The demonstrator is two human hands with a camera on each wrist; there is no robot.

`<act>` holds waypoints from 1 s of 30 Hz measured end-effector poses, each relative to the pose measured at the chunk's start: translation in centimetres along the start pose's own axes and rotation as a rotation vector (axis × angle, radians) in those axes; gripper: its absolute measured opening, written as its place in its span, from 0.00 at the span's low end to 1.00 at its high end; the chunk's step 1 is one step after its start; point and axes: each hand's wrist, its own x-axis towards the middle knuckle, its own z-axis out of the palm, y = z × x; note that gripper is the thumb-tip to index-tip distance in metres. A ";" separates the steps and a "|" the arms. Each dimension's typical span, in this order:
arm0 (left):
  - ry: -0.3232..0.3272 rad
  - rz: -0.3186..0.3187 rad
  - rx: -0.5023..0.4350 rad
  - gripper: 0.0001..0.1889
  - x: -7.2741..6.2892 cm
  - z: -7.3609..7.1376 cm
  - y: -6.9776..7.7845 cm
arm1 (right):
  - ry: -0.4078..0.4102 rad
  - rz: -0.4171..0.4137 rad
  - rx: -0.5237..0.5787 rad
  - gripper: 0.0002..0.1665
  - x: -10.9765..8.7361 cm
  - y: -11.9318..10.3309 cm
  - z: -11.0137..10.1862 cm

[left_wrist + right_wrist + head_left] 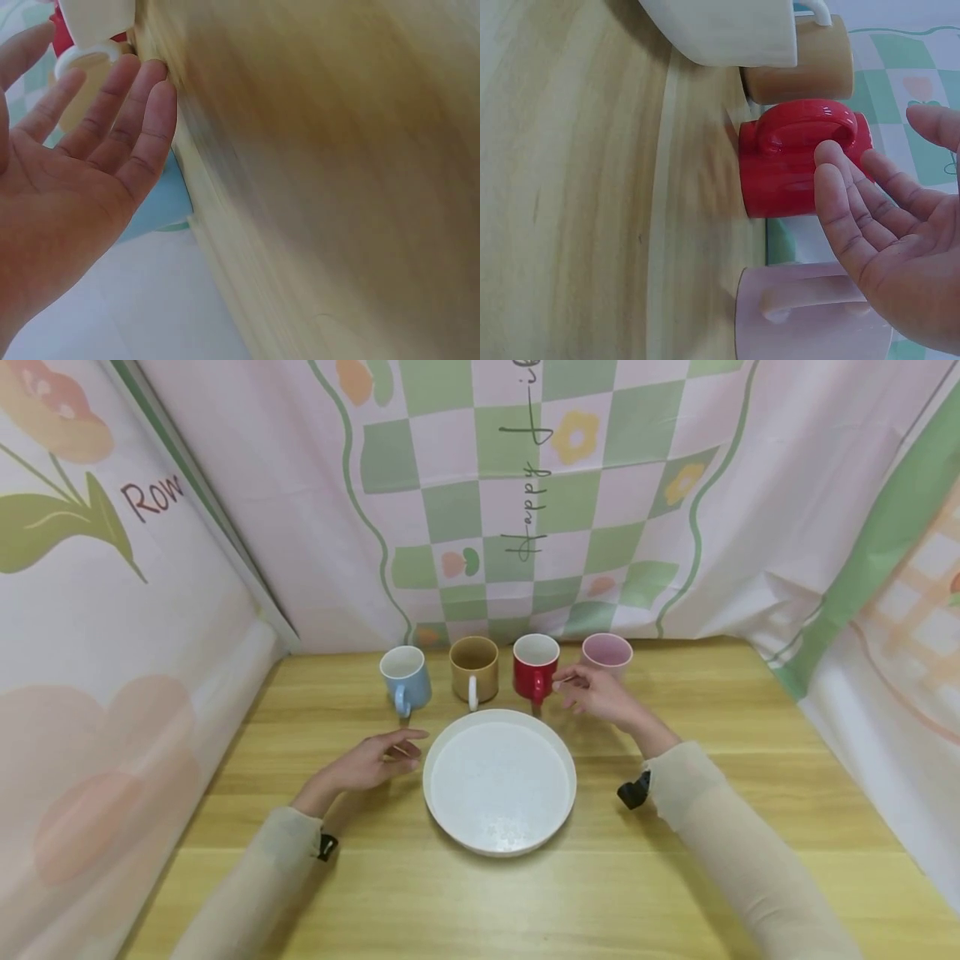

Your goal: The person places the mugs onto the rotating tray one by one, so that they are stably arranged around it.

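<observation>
Four mugs would be several: a light blue mug [411, 683], a tan mug [486, 677] with a white handle, a red mug [525, 677] and a pink mug [611, 653] stand in a row. In front of them lies a round white tray [498, 785]. My right hand [596, 695] has its fingertips close to the red mug's handle [806, 124], holds nothing, and partly covers the pink mug in the head view. At the tray's left rim hovers my left hand [375, 762], fingers loosely extended and holding nothing, below the blue mug.
The mugs stand on a wooden table [480, 902] near its back edge, close to a patterned cloth [510, 527]. More printed cloth [112, 693] hangs along the left side. Each wrist carries a black strap [634, 790].
</observation>
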 end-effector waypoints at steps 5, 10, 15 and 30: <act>0.002 0.004 0.002 0.26 0.1 0.1 0.1 | -0.018 0.032 -0.003 0.23 -0.4 -1.5 0.0; 0.005 0.007 0.007 0.26 0.2 0.2 0.2 | -0.019 0.032 0.001 0.25 -0.1 -0.9 0.2; -0.003 0.006 -0.005 0.26 0.3 0.2 0.4 | -0.008 0.025 -0.008 0.25 0.5 0.5 0.6; -0.016 0.001 0.020 0.27 0.4 0.7 0.5 | -0.007 0.037 0.017 0.25 1.0 0.9 1.1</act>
